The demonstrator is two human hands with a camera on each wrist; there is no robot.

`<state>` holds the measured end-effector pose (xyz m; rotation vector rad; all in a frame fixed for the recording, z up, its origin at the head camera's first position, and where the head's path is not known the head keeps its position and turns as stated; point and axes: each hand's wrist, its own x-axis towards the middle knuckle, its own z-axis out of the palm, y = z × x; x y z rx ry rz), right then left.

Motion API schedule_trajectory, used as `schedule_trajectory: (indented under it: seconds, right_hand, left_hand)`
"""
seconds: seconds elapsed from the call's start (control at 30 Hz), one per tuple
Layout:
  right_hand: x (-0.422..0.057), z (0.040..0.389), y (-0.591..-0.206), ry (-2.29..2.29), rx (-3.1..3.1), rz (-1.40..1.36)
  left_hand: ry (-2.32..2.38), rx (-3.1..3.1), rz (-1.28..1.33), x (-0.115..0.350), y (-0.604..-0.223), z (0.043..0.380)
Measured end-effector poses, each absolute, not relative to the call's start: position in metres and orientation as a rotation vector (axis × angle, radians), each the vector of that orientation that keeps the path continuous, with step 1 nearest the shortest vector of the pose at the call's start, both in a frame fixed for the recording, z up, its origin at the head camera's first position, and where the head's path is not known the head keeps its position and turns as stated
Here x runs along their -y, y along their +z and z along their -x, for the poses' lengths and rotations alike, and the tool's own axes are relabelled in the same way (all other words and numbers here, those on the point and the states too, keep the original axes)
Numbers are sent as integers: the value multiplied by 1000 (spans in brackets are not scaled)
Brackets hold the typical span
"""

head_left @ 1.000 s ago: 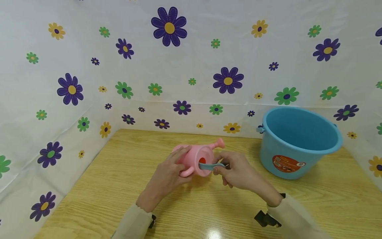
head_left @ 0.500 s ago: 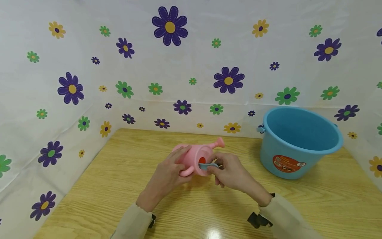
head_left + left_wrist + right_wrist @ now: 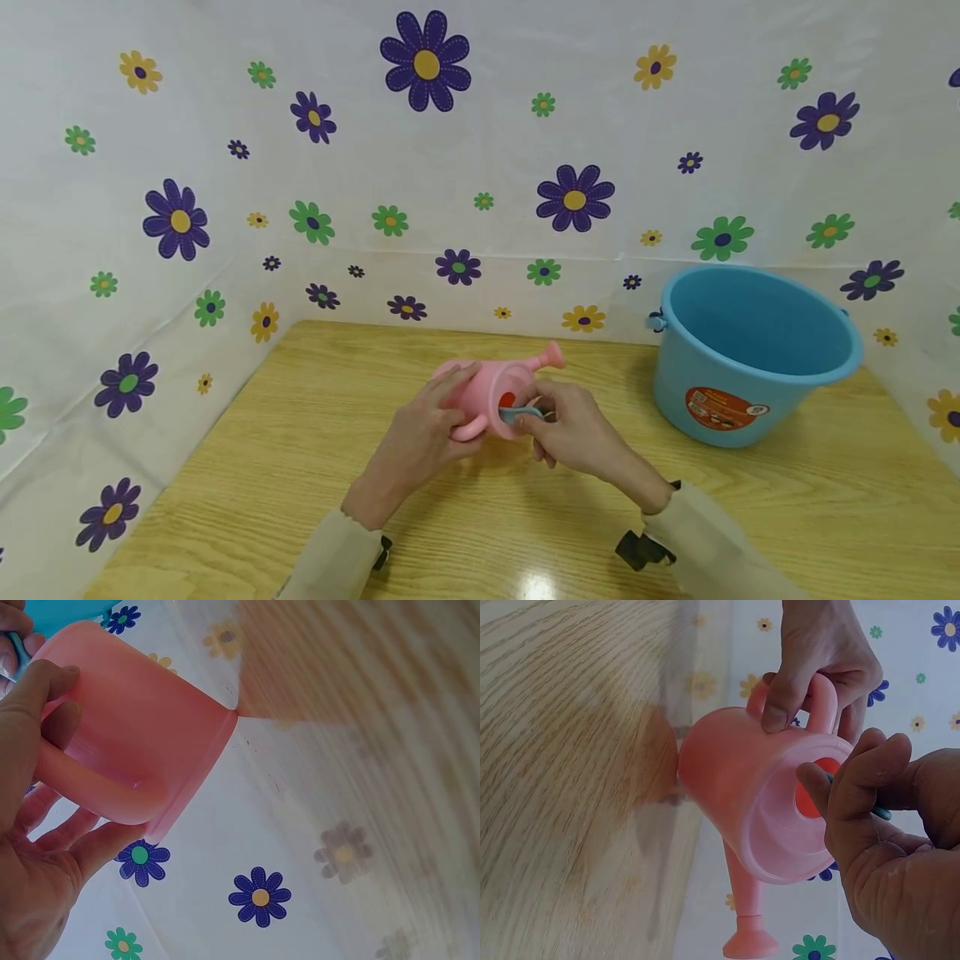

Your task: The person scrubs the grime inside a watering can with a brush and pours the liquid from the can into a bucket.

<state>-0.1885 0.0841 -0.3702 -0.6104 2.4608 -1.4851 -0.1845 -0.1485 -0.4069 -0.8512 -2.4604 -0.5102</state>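
In the head view, the pink watering can [image 3: 482, 389] tilts on its base edge on the worktop [image 3: 255, 442], spout [image 3: 538, 362] towards two o'clock. The left hand [image 3: 422, 433], fingers curled, grips its handle; the right hand [image 3: 576, 423] pinches a slim blue tool [image 3: 514, 414] at its mouth. The blue bucket [image 3: 693, 371] stands towards three o'clock.

The right hand [image 3: 576, 425] is closer to the pink watering can [image 3: 486, 385] now, the blue utensil [image 3: 516, 413] deeper inside.
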Motion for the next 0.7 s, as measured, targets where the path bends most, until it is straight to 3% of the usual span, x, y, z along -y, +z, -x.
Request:
schedule_trajectory:
  seconds: [0.7]
  right_hand:
    - [-105,182,-362,-1619,-2319,456]
  left_hand:
    - [-548,2464,856,151,-406,186]
